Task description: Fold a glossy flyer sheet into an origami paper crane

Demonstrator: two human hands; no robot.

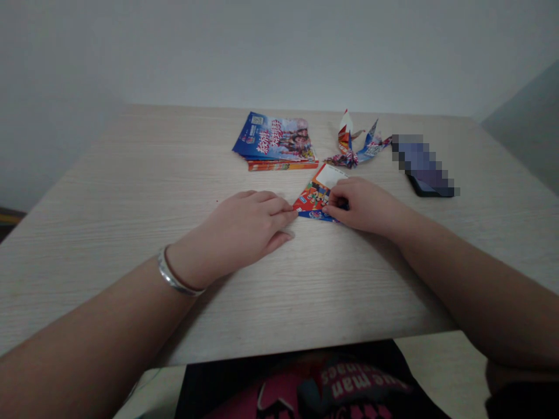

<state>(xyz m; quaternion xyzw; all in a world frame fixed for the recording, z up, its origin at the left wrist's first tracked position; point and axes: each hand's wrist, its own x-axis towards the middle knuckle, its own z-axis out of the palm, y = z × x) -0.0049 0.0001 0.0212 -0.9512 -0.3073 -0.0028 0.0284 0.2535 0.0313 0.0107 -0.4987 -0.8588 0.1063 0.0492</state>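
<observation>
Nearest, dark clothing with pink print (271, 398) at the table (262, 314). Beyond it, the left hand (248, 227) (a silver bracelet (172, 278) circles its wrist) lies open, palm down, fingertips on the left corner of a folded paper (311, 196), mid-table. The right hand (360, 201) is curled, its thumb on the paper's near blue edge; whether it grips cannot be told. Farther: right, a phone (430, 191); left, stacked leaflets (279, 139); between, folded paper shapes (349, 156).
</observation>
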